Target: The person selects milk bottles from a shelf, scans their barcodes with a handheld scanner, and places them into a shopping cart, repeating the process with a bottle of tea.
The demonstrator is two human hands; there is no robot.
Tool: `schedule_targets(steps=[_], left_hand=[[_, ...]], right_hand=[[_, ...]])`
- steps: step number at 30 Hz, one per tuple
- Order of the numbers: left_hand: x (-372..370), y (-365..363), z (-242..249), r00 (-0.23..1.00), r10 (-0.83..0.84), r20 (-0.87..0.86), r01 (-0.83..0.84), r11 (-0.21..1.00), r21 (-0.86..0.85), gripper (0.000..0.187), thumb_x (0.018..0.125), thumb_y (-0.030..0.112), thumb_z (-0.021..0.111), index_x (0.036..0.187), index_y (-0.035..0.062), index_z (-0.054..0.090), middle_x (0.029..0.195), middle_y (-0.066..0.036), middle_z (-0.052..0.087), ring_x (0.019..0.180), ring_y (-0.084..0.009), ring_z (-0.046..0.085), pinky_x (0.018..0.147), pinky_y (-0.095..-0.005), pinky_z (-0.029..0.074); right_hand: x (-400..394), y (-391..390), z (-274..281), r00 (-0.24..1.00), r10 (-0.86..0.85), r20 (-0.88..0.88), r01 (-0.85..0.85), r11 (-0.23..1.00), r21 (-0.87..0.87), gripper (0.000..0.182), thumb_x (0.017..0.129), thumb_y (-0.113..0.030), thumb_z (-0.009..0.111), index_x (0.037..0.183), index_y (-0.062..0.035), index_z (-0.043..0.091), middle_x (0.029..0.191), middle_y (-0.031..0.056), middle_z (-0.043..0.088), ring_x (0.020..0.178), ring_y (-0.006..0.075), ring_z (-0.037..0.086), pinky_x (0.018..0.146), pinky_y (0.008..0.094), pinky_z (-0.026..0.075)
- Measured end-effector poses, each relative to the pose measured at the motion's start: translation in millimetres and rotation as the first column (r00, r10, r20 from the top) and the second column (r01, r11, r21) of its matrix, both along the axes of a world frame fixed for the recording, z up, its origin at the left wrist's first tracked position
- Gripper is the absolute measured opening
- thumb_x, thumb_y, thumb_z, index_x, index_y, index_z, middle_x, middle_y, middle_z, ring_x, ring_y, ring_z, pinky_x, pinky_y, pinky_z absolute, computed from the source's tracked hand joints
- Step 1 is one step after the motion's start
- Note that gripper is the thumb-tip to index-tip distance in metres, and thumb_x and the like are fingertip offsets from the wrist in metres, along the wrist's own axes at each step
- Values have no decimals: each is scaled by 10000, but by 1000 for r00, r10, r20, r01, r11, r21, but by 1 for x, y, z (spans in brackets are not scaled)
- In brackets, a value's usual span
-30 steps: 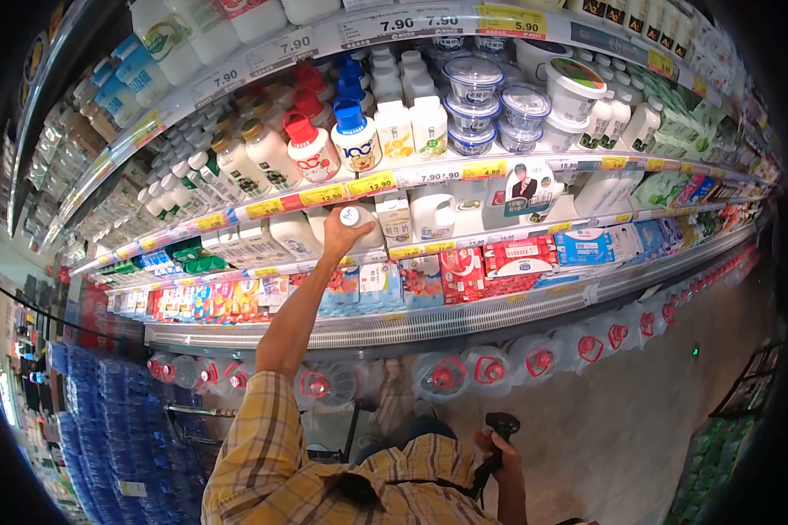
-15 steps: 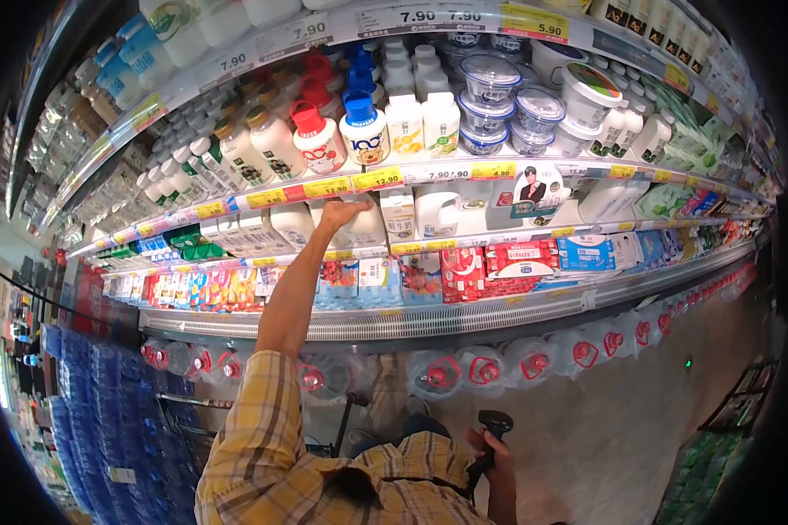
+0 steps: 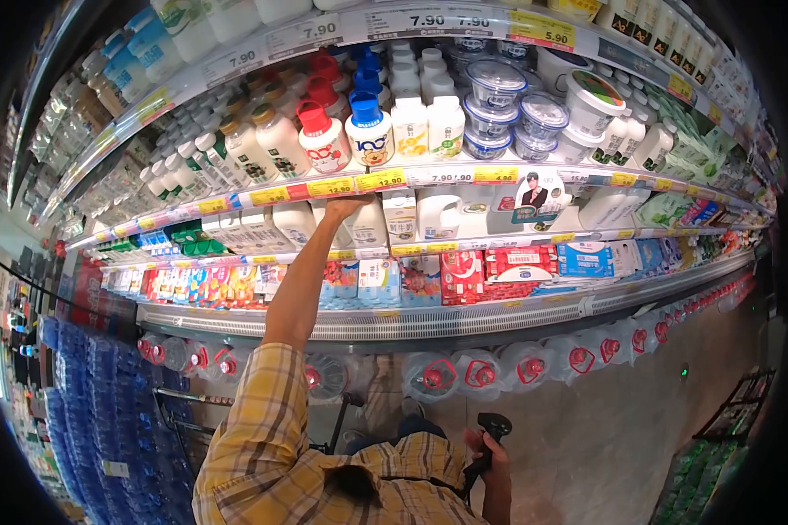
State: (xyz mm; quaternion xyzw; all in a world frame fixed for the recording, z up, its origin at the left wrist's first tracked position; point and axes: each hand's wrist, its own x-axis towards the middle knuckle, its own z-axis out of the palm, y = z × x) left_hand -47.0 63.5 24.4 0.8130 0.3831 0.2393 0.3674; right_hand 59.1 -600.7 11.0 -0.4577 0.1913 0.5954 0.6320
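My left hand (image 3: 347, 206) reaches into the second-lowest shelf, at the top of a white milk jug (image 3: 365, 229). Its fingers run up under the price rail and are mostly hidden, so whether they grip the jug cannot be told. Beside that jug stand a milk carton (image 3: 400, 217) and, farther right, a white jug with a handle (image 3: 438, 215). Low in the view, near my waist, my right hand (image 3: 494, 455) is closed around the grip of a black handheld device (image 3: 494, 426) with a rounded head, resembling a barcode scanner.
Above my left hand, a shelf holds red-capped (image 3: 323, 136) and blue-capped bottles (image 3: 369, 129) and stacked tubs (image 3: 490, 114). Packaged cartons (image 3: 521, 262) fill the lowest shelf. Large water bottles (image 3: 429, 376) line the floor at the cooler's foot. Blue bottle packs (image 3: 114, 420) are stacked at left.
My left hand has moved slightly up, its fingers now more hidden by the price rail. The view has shifted a little. My right hand still holds the black device.
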Motion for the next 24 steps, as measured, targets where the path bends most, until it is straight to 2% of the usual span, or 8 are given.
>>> schedule_targets(steps=[4, 6, 8, 11, 14, 17, 21, 24], left_hand=[[-6, -29, 11, 993, 56, 109, -59, 998, 27, 434, 679, 256, 751, 1065, 108, 618, 1087, -92, 615, 1026, -248, 548, 900, -377, 407], [-9, -52, 12, 988, 53, 142, -65, 994, 87, 454, 680, 205, 748, 1089, 80, 594, 1074, -114, 607, 1016, -268, 547, 891, -382, 411], [-10, -96, 16, 877, 472, 91, -450, 739, 502, 524, 708, 162, 735, 1133, -39, 503, 1035, -153, 589, 971, -269, 558, 876, -347, 431], [-44, -165, -13, 878, 344, 333, -468, 764, 444, 545, 701, 99, 702, 1168, -25, 451, 1049, -184, 530, 944, -325, 541, 842, -378, 437], [-106, -257, -47, 934, 258, 247, -306, 935, 179, 468, 716, 46, 665, 1143, -8, 482, 988, -154, 541, 923, -259, 547, 815, -339, 449], [-186, -356, -64, 929, 371, -7, -371, 929, 9, 331, 733, 46, 655, 1040, 9, 538, 879, -102, 575, 808, -229, 581, 751, -327, 470], [-270, -484, -69, 754, 654, 65, -633, 749, -197, 280, 751, 22, 619, 1021, 20, 546, 841, -106, 586, 786, -234, 583, 711, -336, 471], [-309, -575, -47, 529, 835, -151, -846, 532, -18, 299, 744, -4, 596, 1038, 26, 547, 886, -116, 586, 840, -249, 583, 758, -336, 466]], right_hand=[[3, -2, -9, 987, 132, 88, -131, 991, -21, 387, 839, -288, 612, 1151, -85, 506, 1115, 120, 617, 1029, 218, 589, 661, 277, 456], [4, 4, 0, 994, 92, 49, -92, 996, -3, 308, 855, -229, 603, 1101, -61, 527, 1125, 155, 604, 1025, 221, 592, 609, 230, 453], [5, 12, 8, 998, 56, 7, -56, 998, 7, 230, 871, -170, 595, 1052, -36, 548, 1136, 190, 592, 1020, 223, 595, 557, 183, 451], [8, 17, 4, 998, 55, 1, -55, 998, 4, 234, 862, -162, 605, 1052, -45, 537, 1112, 172, 598, 1010, 212, 596, 548, 178, 445], [13, 23, -7, 996, 84, -16, -84, 996, 21, 219, 859, -156, 607, 1038, -50, 539, 1092, 154, 601, 1002, 207, 597, 539, 173, 438], [17, 38, 3, 978, 207, 30, -207, 978, -2, 208, 856, -162, 614, 1008, -40, 538, 1076, 145, 602, 989, 200, 600, 525, 170, 428], [21, 59, 10, 948, 319, 14, -318, 946, -53, 183, 863, -159, 597, 973, -21, 548, 1042, 133, 607, 923, 179, 609, 517, 163, 418], [19, 80, 23, 882, 471, 25, -470, 882, -39, 179, 873, -161, 575, 959, -7, 550, 1041, 148, 610, 886, 172, 613, 515, 161, 421]])
